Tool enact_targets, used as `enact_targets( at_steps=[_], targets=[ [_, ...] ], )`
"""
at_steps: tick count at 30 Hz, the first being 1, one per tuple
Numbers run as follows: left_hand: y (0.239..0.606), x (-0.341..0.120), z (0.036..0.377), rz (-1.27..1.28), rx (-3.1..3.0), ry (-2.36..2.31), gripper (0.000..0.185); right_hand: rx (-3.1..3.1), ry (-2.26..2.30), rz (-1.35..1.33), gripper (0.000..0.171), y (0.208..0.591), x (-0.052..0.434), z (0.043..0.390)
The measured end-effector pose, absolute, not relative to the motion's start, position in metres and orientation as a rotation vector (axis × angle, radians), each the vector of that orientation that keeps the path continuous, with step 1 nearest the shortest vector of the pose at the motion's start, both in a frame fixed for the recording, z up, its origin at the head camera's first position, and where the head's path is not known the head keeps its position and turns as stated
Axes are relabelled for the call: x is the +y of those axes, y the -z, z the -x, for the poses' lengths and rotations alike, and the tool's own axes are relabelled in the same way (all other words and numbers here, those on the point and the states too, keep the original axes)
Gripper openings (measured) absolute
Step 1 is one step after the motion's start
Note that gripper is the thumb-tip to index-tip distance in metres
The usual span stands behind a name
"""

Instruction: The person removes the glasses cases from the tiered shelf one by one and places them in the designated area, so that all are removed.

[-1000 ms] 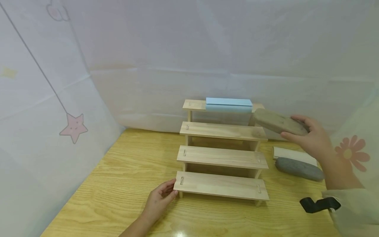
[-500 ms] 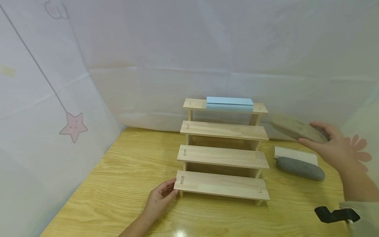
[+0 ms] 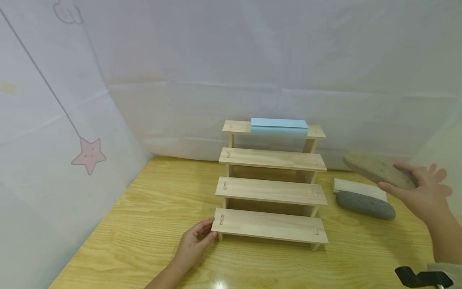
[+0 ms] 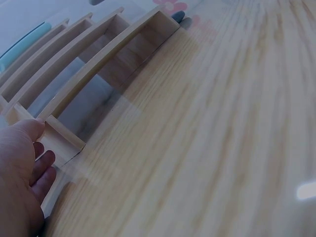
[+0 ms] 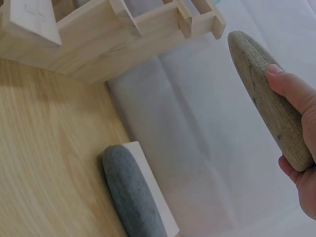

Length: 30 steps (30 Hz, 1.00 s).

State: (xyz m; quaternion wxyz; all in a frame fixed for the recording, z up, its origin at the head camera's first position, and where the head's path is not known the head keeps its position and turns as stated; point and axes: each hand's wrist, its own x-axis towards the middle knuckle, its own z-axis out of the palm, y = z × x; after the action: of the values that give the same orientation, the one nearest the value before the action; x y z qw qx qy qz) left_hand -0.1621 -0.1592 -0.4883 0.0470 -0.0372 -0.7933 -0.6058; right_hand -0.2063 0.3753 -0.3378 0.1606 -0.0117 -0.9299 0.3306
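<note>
right hand (image 3: pixel 422 192) grip holding a tan pouch (image 3: pixel 379 170) midair, left hand (image 3: pixel 193 245) relaxed, touching wooden step rack (image 3: pixel 270 192) on counter (image 3: pixel 144 224)

Soft, even light fills the scene, diffused by the white cloth backdrop (image 3: pixel 252 60). Shadows are faint; a pale one lies under the wooden stepped rack (image 3: pixel 271 188). A small bright glare spot sits on the glossy table (image 3: pixel 218 284) near the bottom edge of the head view, and another shows in the left wrist view. That view is smeared and out of focus across the wood grain. The head view bends lines near its edges.
</note>
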Motion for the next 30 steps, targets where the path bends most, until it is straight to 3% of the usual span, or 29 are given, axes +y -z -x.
enact_targets(
  at_steps=[30],
  targets=[
    [0.492, -0.159, 0.163, 0.124, -2.395, 1.856, 0.04, -2.729, -1.016, 0.185, 0.088, 0.409, 0.402, 0.181]
  ],
)
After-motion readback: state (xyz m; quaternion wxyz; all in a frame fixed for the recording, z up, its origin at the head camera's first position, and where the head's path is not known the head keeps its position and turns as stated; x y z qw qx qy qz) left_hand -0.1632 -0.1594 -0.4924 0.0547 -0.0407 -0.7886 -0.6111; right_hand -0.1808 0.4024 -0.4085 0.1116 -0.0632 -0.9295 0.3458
